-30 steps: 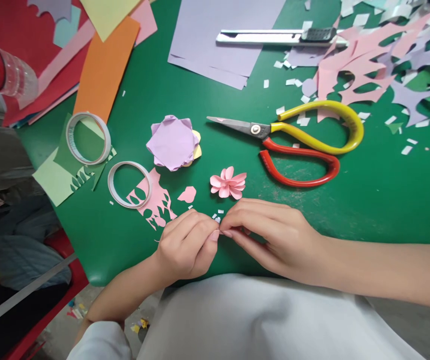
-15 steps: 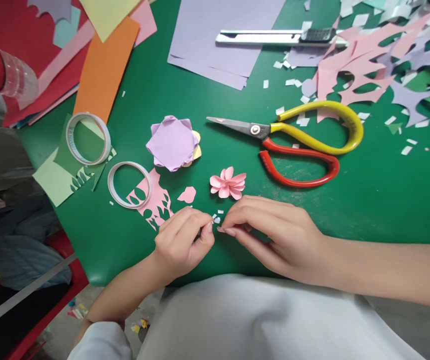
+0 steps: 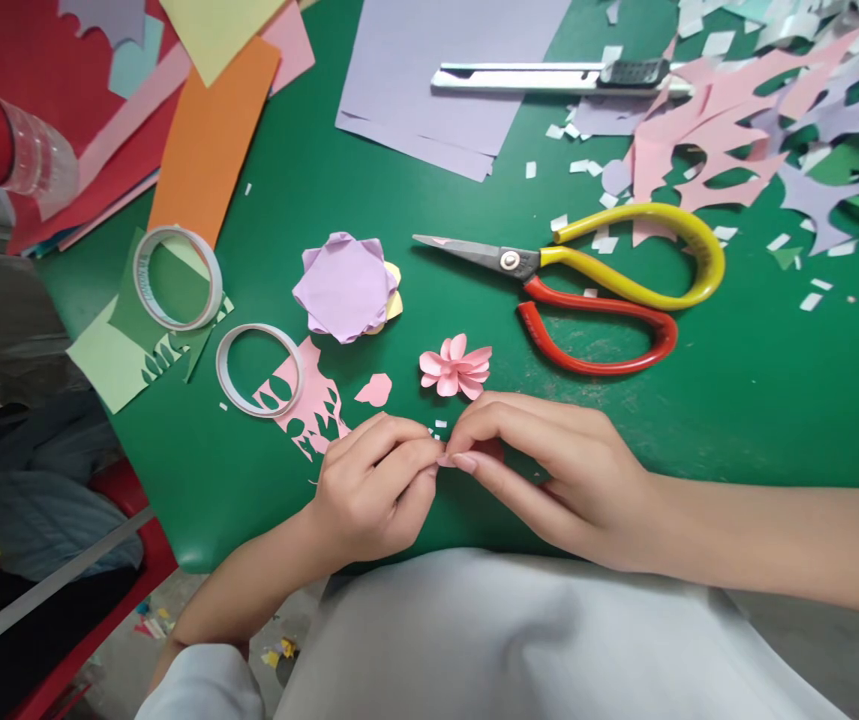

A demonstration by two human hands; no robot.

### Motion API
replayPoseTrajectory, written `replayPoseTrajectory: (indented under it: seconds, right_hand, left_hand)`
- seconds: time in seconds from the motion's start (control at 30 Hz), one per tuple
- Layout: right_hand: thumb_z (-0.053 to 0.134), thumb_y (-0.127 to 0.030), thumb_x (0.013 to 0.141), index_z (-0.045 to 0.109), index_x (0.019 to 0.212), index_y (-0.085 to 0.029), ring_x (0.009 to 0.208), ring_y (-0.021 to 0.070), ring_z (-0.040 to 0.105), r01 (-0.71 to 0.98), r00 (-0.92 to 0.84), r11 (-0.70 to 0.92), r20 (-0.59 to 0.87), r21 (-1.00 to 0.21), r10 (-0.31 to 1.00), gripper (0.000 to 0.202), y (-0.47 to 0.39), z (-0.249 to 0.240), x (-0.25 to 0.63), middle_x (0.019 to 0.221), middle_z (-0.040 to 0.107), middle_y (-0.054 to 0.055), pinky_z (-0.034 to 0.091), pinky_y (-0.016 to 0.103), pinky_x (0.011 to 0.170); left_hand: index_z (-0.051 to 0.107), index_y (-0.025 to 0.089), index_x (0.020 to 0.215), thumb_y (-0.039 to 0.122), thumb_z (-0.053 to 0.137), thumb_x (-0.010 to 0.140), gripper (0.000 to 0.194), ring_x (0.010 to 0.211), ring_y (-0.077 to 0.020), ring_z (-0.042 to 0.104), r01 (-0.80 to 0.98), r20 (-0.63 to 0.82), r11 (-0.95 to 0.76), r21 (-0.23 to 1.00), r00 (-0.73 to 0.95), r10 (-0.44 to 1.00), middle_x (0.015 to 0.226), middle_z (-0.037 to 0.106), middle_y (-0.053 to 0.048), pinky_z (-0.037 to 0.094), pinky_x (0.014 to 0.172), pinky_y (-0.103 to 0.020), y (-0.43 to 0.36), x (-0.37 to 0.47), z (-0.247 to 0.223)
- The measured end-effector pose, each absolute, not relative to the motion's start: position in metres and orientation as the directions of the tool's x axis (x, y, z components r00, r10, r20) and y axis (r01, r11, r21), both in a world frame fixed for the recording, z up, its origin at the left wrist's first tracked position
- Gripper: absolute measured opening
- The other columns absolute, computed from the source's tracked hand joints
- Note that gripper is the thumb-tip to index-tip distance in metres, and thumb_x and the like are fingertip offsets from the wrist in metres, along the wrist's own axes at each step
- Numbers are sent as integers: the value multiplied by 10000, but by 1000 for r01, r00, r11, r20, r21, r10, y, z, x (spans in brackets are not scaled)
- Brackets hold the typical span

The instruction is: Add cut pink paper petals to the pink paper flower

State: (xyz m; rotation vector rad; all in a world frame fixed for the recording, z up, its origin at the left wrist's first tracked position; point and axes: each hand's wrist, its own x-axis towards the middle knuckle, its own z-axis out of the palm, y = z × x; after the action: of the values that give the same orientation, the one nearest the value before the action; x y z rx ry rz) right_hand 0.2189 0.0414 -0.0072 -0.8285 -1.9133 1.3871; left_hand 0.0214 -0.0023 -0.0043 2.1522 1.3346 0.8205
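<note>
My left hand [image 3: 378, 490] is closed, its thumb and forefinger pinched together at the fingertips of my right hand [image 3: 560, 470]. The right thumb and forefinger are also pressed together, with a hint of pink at their tips. Whatever lies between the fingers is too small and covered to name. Just beyond the fingertips rests a pink paper flower [image 3: 455, 366] with layered petals. Tiny white bits [image 3: 439, 424] lie between it and my hands, partly covered. A loose pink paper piece [image 3: 375, 390] is above my left hand, near a cut-out pink paper scrap [image 3: 316, 385].
Scissors [image 3: 523, 262] with yellow and red handles lie beyond my right hand. A purple paper flower [image 3: 346, 287], two tape rolls [image 3: 220, 375], a utility knife [image 3: 519, 77], purple sheets [image 3: 429, 90], orange paper [image 3: 211, 140] and a bottle [image 3: 31, 150] are around. Paper scraps [image 3: 729, 130] crowd the far right.
My left hand has moved slightly right, so its fingertips now meet those of my right hand and cover some white bits. My right hand has barely shifted.
</note>
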Motion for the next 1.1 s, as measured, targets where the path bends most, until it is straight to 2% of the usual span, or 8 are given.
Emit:
replayPoseTrajectory:
  seconds: [0.2, 0.57, 0.77, 0.87, 1.1]
  right_hand:
    - [509, -107, 983, 586, 928, -192, 701, 101, 596, 136, -602, 227, 102, -964, 792, 126, 43, -6, 219, 794, 664, 5, 497, 204, 652]
    - [540, -90, 977, 601, 938, -192, 717, 93, 609, 108, -596, 226, 118, -968, 794, 124, 42, -6, 219, 812, 684, 5, 507, 204, 671]
    - [562, -94, 980, 644, 998, -188, 793, 106, 678, 88, -607, 232, 132, -969, 783, 126, 41, -6, 221, 897, 735, 39, 554, 212, 716]
    - [550, -66, 974, 648, 1016, -181, 823, 106, 695, 87, -607, 248, 146, -965, 781, 157, 42, -6, 220, 924, 746, 48, 562, 205, 739]
    - [540, -111, 974, 621, 946, -198, 714, 90, 686, 158, -591, 191, 62, -969, 804, 122, 40, -6, 221, 822, 728, 5, 533, 173, 648]
  left_hand:
    - [643, 145, 904, 104, 535, 924, 117, 647, -136, 586, 511, 270, -428, 746, 354, 895, 774, 674, -50, 515, 585, -263, 0, 20, -2]
    - [656, 153, 896, 179, 612, 975, 94, 678, -98, 620, 474, 219, -356, 806, 319, 922, 773, 664, -17, 531, 616, -211, 4, 19, 1]
    - [659, 151, 892, 266, 656, 964, 136, 656, -93, 598, 501, 193, -310, 808, 272, 943, 753, 662, -15, 473, 527, -186, 5, 18, 2]
    - [658, 152, 890, 250, 662, 960, 121, 654, -90, 594, 502, 198, -309, 808, 263, 944, 747, 657, -10, 468, 523, -186, 5, 18, 2]
    - [657, 165, 887, 219, 669, 949, 83, 660, -94, 605, 491, 210, -309, 815, 247, 946, 752, 671, -3, 464, 526, -194, 4, 19, 1]
